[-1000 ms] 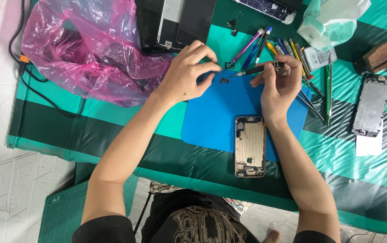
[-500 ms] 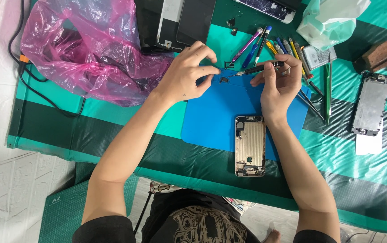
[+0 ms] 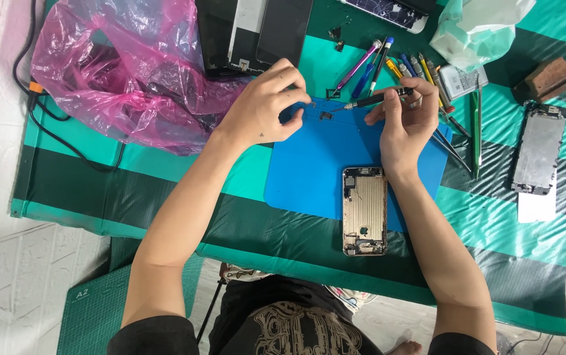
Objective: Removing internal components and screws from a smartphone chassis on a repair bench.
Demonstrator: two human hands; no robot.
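Observation:
My right hand (image 3: 406, 118) grips a thin black screwdriver (image 3: 375, 99) that lies almost level, its tip pointing left over the far edge of a blue work mat (image 3: 309, 171). My left hand (image 3: 266, 104) rests at the mat's far left corner, fingers curled and pinched on something too small to tell. A small dark part (image 3: 326, 116) lies on the mat between the two hands. An opened gold phone housing (image 3: 364, 210) lies on the mat's near side, below my right wrist.
A crumpled pink plastic bag (image 3: 125, 72) lies far left beside a black cable (image 3: 66, 131). Dark phone screens (image 3: 250, 33) lie at the back. Several screwdrivers (image 3: 388, 59) and tweezers (image 3: 477, 125) lie right of the mat. A metal phone frame (image 3: 537, 151) and a brown block (image 3: 549, 77) are far right.

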